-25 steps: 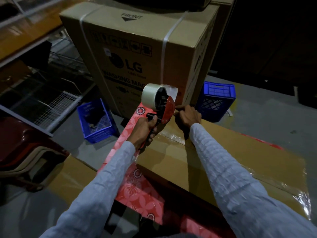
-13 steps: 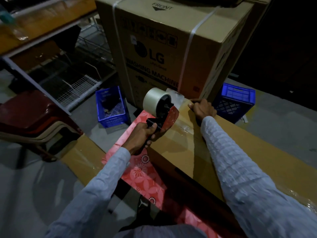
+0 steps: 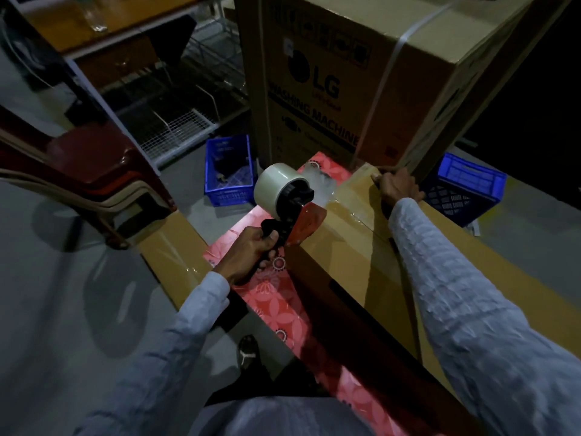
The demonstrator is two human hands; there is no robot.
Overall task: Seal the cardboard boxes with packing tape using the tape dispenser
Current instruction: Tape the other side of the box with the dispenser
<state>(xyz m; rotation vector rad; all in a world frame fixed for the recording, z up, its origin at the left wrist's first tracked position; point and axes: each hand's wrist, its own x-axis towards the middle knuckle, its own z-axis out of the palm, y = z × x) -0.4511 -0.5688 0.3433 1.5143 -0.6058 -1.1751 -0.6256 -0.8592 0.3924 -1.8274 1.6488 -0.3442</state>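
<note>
Two hands busy: left hand [image 3: 248, 253] grips tape dispenser [image 3: 290, 209], roll up-left; right hand [image 3: 397, 187] grips box [image 3: 352, 262] end.

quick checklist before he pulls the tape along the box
1. Left hand grips the tape dispenser handle: ok.
2. Tape roll loaded on it: ok.
3. Right hand holds the far end of the long cardboard box: ok.
4. Tape stuck down at that end: cannot tell, film looks loose and crumpled.
5. Dispenser's red plate sits on the box top: ok.
6. Box seam lined up under the tape: cannot tell.
</note>
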